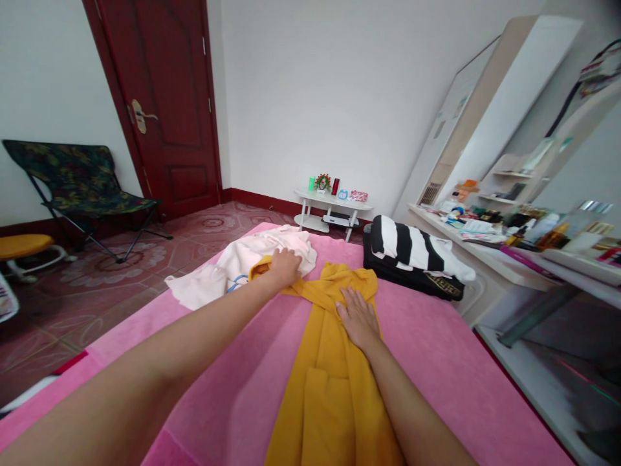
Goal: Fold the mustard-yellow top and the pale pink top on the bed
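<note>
A mustard-yellow garment (330,362) lies lengthwise on the pink bed cover (436,362). My left hand (285,266) is closed on the garment's far left part, pinching a fold of the yellow cloth beside a pale pink garment (242,259). My right hand (356,317) lies flat with fingers stretched out, pressing the yellow cloth near its top.
A black-and-white striped garment (412,249) sits on a black one at the bed's far right. A cluttered counter (514,246) runs along the right. A small white table (332,207), a folding chair (77,184) and a dark red door (165,103) stand beyond.
</note>
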The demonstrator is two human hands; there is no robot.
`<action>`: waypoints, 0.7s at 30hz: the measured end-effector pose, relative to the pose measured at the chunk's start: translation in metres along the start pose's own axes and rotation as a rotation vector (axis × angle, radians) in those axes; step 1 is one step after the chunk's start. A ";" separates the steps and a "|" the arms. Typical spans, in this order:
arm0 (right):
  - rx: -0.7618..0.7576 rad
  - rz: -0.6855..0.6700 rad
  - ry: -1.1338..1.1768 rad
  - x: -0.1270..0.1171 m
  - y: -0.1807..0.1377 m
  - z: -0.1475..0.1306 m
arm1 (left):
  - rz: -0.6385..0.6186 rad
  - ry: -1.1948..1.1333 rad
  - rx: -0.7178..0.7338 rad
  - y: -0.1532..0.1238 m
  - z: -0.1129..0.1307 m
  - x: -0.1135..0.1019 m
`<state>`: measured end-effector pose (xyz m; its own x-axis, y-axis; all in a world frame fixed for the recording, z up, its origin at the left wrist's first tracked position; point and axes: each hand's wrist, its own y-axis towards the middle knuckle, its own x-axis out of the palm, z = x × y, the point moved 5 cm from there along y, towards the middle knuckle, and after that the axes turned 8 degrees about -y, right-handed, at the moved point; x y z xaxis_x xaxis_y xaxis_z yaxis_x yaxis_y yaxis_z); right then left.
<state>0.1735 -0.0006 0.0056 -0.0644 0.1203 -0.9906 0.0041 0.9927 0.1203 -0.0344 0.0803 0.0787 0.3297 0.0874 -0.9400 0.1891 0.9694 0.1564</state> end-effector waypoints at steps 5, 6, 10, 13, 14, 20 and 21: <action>0.006 0.011 0.002 0.001 0.000 0.001 | -0.114 0.045 -0.179 0.001 -0.068 -0.031; 0.006 0.015 0.007 0.001 0.000 0.001 | -0.116 0.038 -0.183 -0.002 -0.073 -0.034; -0.002 0.040 0.033 0.000 0.000 0.002 | 0.035 0.014 -0.113 -0.025 -0.064 -0.054; -0.005 0.043 0.052 0.000 -0.001 0.004 | 0.240 -0.025 0.151 -0.062 -0.038 -0.079; -0.004 0.044 0.060 0.000 -0.002 0.004 | 0.232 -0.033 0.271 -0.078 -0.029 -0.083; 0.005 0.057 0.088 0.002 0.000 0.006 | -0.421 -0.048 0.627 -0.176 -0.023 -0.051; 0.006 0.057 0.089 0.002 0.000 0.006 | -0.426 -0.061 0.586 -0.181 -0.028 -0.048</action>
<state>0.1792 -0.0002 0.0033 -0.1520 0.1762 -0.9726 0.0163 0.9843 0.1758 -0.1101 -0.0926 0.0870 0.1649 -0.3002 -0.9395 0.7712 0.6330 -0.0669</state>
